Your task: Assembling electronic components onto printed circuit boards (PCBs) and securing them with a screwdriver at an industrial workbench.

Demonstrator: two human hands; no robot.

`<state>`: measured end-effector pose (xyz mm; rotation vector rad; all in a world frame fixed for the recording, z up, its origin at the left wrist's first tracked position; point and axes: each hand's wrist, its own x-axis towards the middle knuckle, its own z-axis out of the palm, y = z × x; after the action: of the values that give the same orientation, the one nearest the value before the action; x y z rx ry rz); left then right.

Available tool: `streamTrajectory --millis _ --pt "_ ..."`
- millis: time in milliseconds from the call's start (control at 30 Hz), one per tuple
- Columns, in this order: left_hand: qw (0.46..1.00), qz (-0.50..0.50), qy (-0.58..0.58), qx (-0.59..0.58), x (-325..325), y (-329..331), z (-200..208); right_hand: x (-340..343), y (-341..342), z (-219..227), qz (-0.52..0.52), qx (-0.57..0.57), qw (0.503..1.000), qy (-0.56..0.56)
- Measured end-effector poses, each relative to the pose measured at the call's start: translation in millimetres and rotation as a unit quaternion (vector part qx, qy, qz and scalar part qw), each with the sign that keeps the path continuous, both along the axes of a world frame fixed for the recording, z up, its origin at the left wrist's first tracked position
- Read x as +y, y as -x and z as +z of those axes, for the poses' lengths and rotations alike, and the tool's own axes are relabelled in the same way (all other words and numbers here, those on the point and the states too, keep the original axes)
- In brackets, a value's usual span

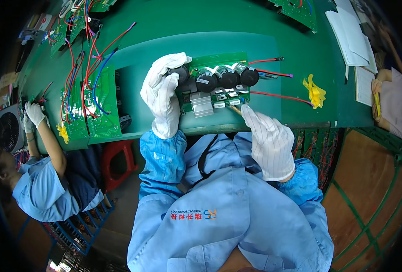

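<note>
A green circuit board (219, 60) lies on the green mat in front of me. It carries a row of large black capacitors (228, 79), a silver finned heat sink (202, 105) and several white blocks along its near edge. My left hand (161, 86), in a white striped glove, is closed around the board's left end at a black capacitor. At the near right edge my gloved right hand (266, 138) pinches a thin tan stick-like tool (236, 110), its tip against the board beside a white block. Red and blue wires (273, 75) run out rightward from the board.
More wired circuit boards (103, 109) lie left on the green table, others at the far edge. A crumpled yellow piece (315, 92) sits right, with white papers (346, 38) beyond. A co-worker (51, 177) works at left near a fan; another person (393, 99) is at far right.
</note>
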<state>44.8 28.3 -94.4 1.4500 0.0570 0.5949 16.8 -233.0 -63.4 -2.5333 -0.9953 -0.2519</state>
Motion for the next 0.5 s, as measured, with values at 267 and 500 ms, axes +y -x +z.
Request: streamTrajectory --millis 267,500 --pt "0.994 0.069 0.051 0.073 -2.2 -2.9 -3.6 1.6 19.8 -4.4 0.01 0.017 1.0 -0.017" --pt "0.994 0.047 0.085 0.04 -1.1 -3.5 -7.3 -4.6 17.4 -6.7 -0.02 0.01 0.998 -0.052"
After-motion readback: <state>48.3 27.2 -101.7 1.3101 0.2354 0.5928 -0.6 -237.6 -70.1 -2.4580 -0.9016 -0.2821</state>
